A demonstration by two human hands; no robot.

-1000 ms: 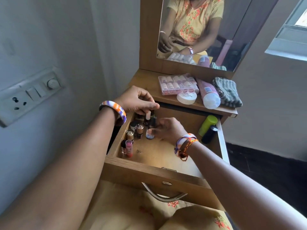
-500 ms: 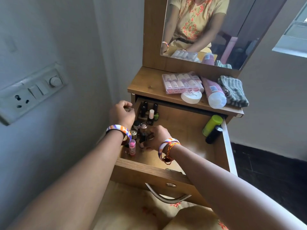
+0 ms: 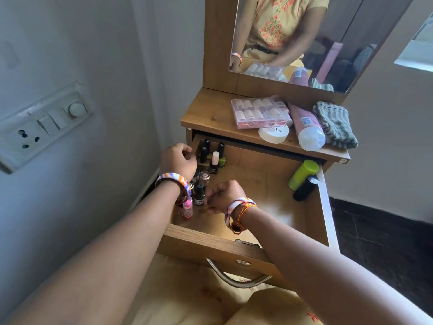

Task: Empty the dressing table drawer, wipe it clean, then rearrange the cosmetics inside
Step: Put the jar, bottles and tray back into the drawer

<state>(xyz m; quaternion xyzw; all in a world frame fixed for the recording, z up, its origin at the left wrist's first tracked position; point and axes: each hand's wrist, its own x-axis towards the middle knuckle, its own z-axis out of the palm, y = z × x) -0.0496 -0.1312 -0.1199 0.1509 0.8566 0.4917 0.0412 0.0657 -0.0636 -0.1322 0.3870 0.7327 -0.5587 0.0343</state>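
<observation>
the drawer (image 3: 234, 240) is standing open. inside it, the right hand (image 3: 225, 195) is pinching a dark bottle (image 3: 199, 195) near its left wall; the left hand (image 3: 179, 160) is curling at that wall, its hold unclear.

Since a second ago: left hand (image 3: 179, 160) drawn back from above the small bottles to the drawer's (image 3: 210, 240) left wall, left of frame centre, fingers now curled, contents hidden. Right hand (image 3: 225, 195) pulled nearer the drawer front, fingertips at a dark bottle (image 3: 199, 195) beside the pink one (image 3: 188, 207). White-capped bottle (image 3: 214, 163) now uncovered, upright among the back-left row.
</observation>
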